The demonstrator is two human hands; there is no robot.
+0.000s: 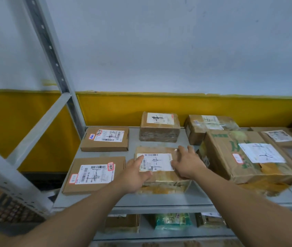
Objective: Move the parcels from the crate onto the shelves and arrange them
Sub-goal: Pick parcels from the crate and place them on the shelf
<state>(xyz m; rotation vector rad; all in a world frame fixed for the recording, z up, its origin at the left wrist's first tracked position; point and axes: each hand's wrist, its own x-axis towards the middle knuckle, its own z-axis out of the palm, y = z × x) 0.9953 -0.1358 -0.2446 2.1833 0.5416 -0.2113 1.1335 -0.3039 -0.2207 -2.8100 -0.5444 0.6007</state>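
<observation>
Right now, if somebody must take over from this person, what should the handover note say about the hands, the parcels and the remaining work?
Left hand: open, fingers straight, resting on the left side of the middle front parcel.
Right hand: open, spread flat on the same parcel's right side.
Where: that parcel lies label up on the upper shelf, between the flat box and the large box.
Done: several parcels already lie on this shelf, and some on the lower shelf.
Left: probably square this parcel and let go. The crate is not clearly in view, so check it for more.
</observation>
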